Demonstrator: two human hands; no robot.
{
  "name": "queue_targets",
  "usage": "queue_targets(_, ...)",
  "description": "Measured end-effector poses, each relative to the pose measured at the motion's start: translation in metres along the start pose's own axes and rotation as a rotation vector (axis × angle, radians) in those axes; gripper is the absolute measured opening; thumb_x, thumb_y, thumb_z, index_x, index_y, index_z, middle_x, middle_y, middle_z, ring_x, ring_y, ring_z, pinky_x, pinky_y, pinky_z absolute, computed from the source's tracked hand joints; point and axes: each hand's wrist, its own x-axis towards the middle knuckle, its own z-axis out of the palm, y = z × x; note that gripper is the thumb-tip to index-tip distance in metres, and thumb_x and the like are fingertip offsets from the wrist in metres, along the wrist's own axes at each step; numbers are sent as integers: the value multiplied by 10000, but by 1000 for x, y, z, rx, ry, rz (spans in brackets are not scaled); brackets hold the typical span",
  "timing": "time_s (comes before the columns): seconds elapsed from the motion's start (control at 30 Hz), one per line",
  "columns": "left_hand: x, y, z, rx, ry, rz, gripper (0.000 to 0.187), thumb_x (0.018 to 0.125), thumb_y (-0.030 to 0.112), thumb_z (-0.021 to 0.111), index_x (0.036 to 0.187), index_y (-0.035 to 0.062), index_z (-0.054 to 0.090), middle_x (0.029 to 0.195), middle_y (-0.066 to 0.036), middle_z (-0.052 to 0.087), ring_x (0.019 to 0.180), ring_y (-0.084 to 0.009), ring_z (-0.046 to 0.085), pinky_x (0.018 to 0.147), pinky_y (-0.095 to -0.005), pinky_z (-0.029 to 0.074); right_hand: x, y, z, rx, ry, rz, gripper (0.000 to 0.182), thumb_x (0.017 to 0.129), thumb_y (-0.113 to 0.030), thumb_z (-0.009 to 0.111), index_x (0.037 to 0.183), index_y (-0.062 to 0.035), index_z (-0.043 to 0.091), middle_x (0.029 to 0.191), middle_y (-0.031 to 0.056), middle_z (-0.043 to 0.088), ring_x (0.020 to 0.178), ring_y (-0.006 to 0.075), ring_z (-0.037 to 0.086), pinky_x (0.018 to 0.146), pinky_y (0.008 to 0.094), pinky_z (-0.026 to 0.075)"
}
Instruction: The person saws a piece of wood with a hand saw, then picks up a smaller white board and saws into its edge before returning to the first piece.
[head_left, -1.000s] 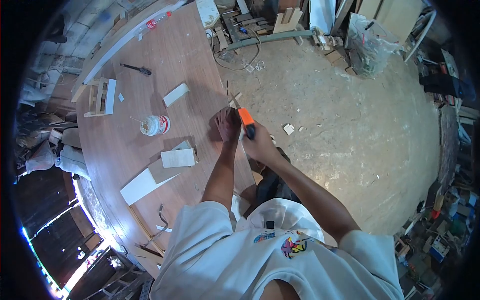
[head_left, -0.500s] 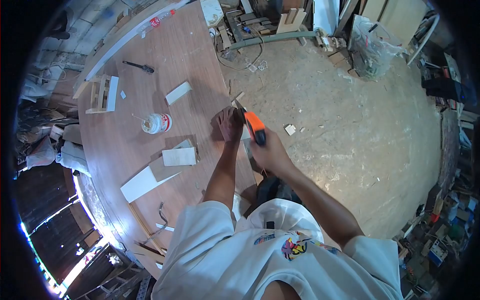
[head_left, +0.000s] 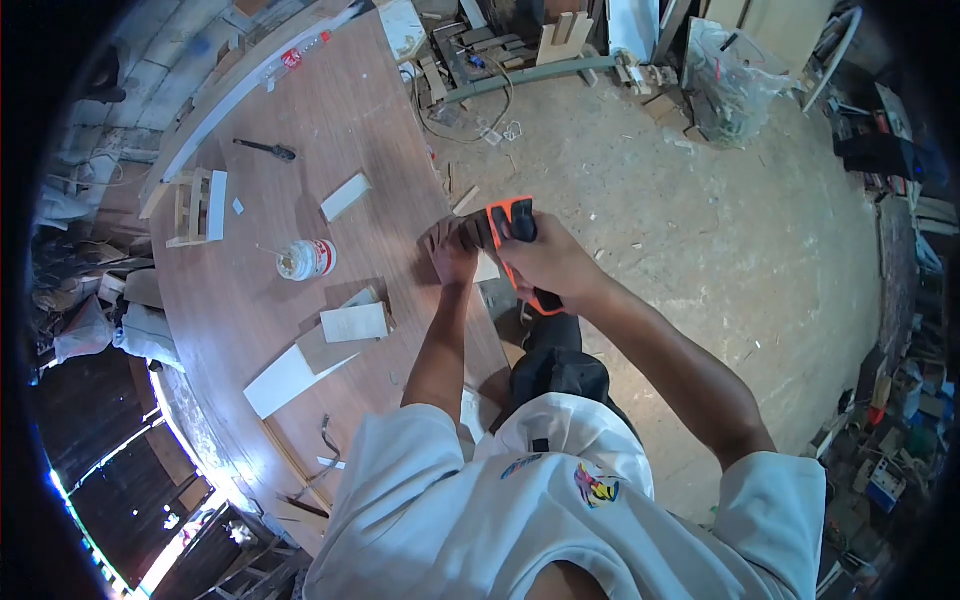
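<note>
In my right hand [head_left: 560, 258] is a hand saw [head_left: 497, 222] with an orange and black handle, my fingers wrapped round the grip. The blade points left toward the table's edge and shows only in part. My left hand [head_left: 453, 250] lies at that edge, fingers spread and pressing down, close to the blade. A white-faced board piece [head_left: 486, 267] shows beside my left wrist; how far it runs under the hand is hidden. A pale wood strip [head_left: 466, 200] sticks out just above my left hand.
On the wooden table [head_left: 390, 150] are a white jar [head_left: 308, 260], a white block [head_left: 346, 197], stacked white boards [head_left: 355, 322], a black tool [head_left: 265, 150] and a small wooden frame [head_left: 197, 208]. A plastic bag [head_left: 735, 85] and wood scraps lie on the floor beyond.
My right hand has drawn the saw back, away from the table's edge, and its handle now shows more broadly. My left hand stays at the edge. The whole view has shifted slightly.
</note>
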Motion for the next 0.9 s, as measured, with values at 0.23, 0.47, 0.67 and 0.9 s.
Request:
queue_targets(0.23, -2, 2, -7, 75, -60, 16, 226, 763, 174, 582, 965, 73, 595, 1051, -87, 576, 1044, -279, 516, 892, -425, 375, 124, 58, 20, 7, 126, 121, 66, 744, 42, 470, 721, -15, 447, 523, 79, 465, 395, 171, 467, 344, 330, 347)
queue_targets(0.47, -11, -10, -2, -5, 20, -11, 337, 707, 232, 621, 1009, 88, 574, 1058, -81, 554, 1046, -268, 509, 896, -424, 353, 53, -11, 29, -86, 47, 62, 56, 756, 41, 463, 732, -6, 445, 544, 66, 461, 422, 165, 475, 363, 331, 358)
queue_targets(0.67, -8, -12, 2, 8, -21, -6, 344, 717, 270, 636, 1004, 91, 577, 1018, -93, 564, 1012, -295, 516, 881, -438, 356, 63, 4, 17, -106, 71, 57, 33, 747, 36, 466, 734, 7, 461, 538, 69, 465, 424, 171, 472, 377, 313, 369)
queue_targets(0.9, -12, -17, -2, 160, -20, 37, 370, 723, 240, 620, 1054, 85, 563, 1068, -105, 565, 1063, -288, 512, 902, -436, 355, 157, 75, 29, -387, 200, 152, 181, 717, -61, 582, 835, 76, 595, 747, 168, 634, 666, 269, 653, 556, 359, 502)
